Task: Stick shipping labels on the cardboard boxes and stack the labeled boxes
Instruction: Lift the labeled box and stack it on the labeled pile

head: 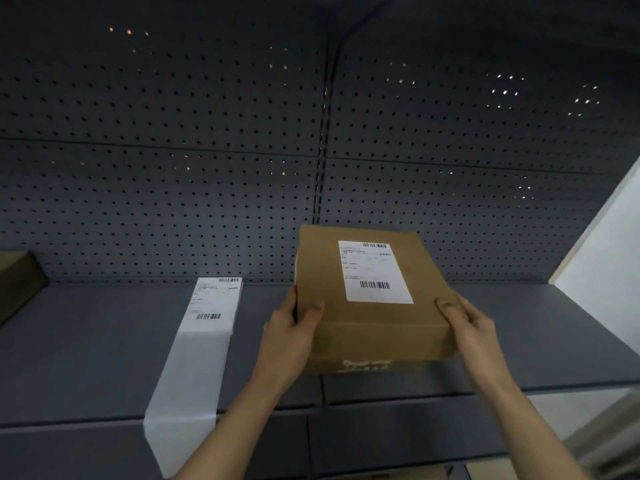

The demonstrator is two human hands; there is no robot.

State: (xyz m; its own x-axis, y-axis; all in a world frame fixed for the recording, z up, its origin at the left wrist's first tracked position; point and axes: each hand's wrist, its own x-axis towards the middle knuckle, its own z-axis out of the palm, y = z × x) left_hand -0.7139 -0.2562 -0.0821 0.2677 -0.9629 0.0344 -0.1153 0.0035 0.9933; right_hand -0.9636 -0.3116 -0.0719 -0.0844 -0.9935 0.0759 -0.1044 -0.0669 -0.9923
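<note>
Dim, soft picture with wide-angle bending at the edges; light glints through the pegboard (207,168) holes.

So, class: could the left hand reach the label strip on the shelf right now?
Probably yes: nothing lies between the left hand and the label strip, though it first must release the cardboard box.
</note>
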